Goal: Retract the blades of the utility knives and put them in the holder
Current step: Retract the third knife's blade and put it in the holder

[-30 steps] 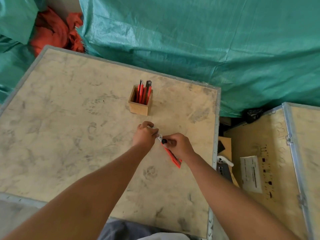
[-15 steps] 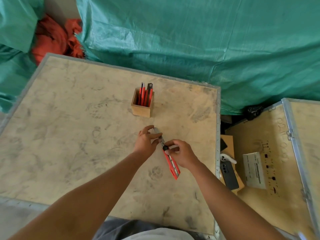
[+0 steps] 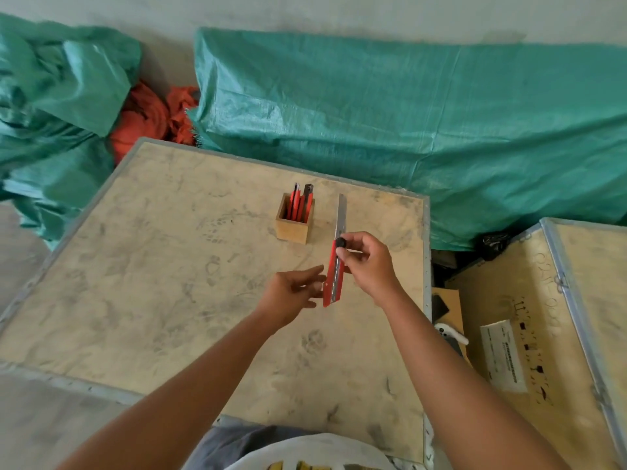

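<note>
My right hand [image 3: 368, 266] grips a red utility knife [image 3: 333, 283] near its black slider knob, holding it almost upright above the table. Its long silver blade sticks out far past the handle, pointing away from me, just right of the holder. My left hand [image 3: 293, 293] hovers beside the knife's lower end with its fingers spread and holds nothing. A small square wooden holder [image 3: 293, 228] stands on the worn plywood table [image 3: 152, 283], with several red and black knives upright in it.
Green tarpaulin [image 3: 407, 123] lies heaped behind and left of the table, with orange cloth [image 3: 149, 120] between the heaps. A second wooden crate [image 3: 543, 334] with a white label sits to the right. Small items, among them a white handle, lie in the gap between the two.
My left hand has let go of the knife tip and opened. My right hand has lifted the knife and turned it upright, and the blade now stands far out.
</note>
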